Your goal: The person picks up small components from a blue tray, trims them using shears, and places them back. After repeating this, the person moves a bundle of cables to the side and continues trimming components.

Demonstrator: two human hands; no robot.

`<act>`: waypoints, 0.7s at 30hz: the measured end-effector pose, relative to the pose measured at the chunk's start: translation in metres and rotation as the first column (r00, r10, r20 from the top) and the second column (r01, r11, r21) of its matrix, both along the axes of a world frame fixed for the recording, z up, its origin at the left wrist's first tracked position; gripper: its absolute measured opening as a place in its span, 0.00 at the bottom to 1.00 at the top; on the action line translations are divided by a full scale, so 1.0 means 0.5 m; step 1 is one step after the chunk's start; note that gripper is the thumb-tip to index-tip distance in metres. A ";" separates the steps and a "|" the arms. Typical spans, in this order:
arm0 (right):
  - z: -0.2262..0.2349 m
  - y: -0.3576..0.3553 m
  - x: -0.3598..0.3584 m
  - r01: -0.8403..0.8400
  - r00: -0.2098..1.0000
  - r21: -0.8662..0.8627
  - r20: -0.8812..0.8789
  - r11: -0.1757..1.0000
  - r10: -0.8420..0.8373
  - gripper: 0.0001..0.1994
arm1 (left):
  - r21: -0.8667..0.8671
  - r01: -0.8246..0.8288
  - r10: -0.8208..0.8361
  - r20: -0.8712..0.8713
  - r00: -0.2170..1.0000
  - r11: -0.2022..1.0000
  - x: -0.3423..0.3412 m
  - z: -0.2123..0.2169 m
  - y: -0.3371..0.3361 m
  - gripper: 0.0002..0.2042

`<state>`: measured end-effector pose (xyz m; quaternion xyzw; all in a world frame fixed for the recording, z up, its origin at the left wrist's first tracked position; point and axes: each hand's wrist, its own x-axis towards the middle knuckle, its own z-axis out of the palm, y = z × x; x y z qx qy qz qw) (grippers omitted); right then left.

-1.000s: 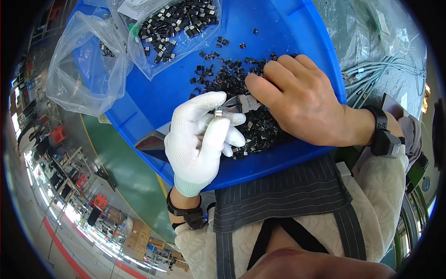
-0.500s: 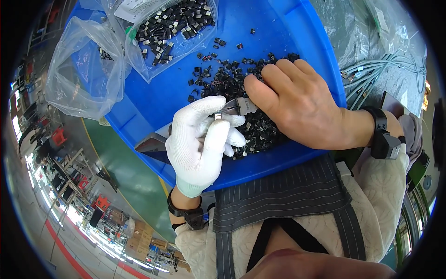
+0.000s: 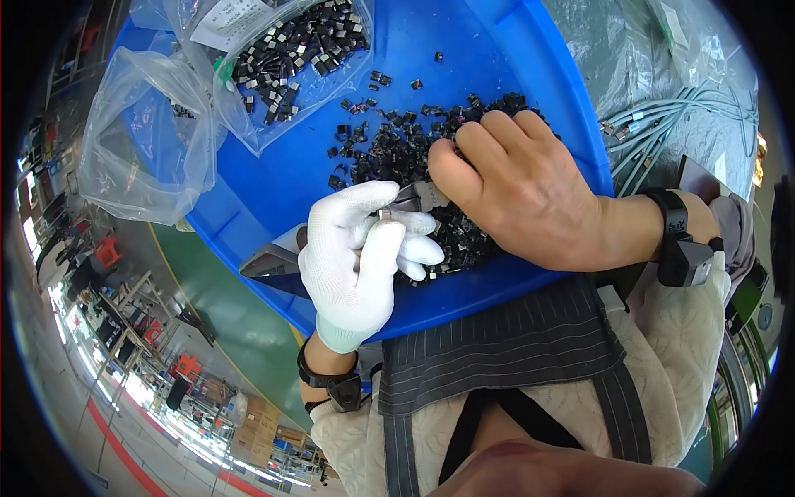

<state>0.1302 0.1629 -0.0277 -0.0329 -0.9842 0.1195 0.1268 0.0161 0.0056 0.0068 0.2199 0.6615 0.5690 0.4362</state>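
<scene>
At frame centre, over blue tray point(image 3: 530, 50): gloved left hand point(image 3: 356, 257) closed around small pliers point(image 3: 414, 199), bare right hand point(image 3: 513, 190) pinching into black parts pile point(image 3: 389, 153), grip contents unclear.

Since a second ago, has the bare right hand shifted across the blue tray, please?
No: the right hand still rests on the black parts, equally near the blue tray rim.

Parts point(image 3: 464, 240) under right hand point(image 3: 522, 195)
</scene>
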 end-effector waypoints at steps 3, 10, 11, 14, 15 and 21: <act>0.005 -0.006 0.000 -0.005 1.000 0.006 0.023 1.000 0.005 0.13 | 0.011 0.012 -0.012 0.004 1.000 1.000 -0.004 -0.003 -0.008 0.12; 0.021 -0.021 -0.006 -0.024 0.996 -0.034 0.082 0.999 0.027 0.11 | -0.018 0.005 -0.006 -0.028 1.000 1.000 -0.009 0.010 -0.022 0.12; 0.024 -0.023 -0.007 -0.023 0.996 -0.036 0.081 0.999 0.026 0.11 | -0.008 -0.007 0.007 -0.018 1.000 1.000 -0.010 0.017 -0.024 0.12; 0.021 -0.024 -0.010 -0.056 0.997 -0.209 0.037 0.976 0.065 0.11 | 0.011 -0.033 0.033 -0.002 0.999 0.999 -0.014 0.024 -0.024 0.12; 0.020 -0.024 -0.010 -0.056 0.997 -0.208 0.036 0.977 0.065 0.11 | 0.031 -0.030 0.029 0.040 0.999 0.999 -0.017 0.023 -0.024 0.12; 0.015 -0.027 -0.013 -0.046 0.999 -0.342 0.001 0.939 0.049 0.08 | 0.086 -0.015 0.002 0.157 0.988 0.996 -0.030 0.021 -0.026 0.13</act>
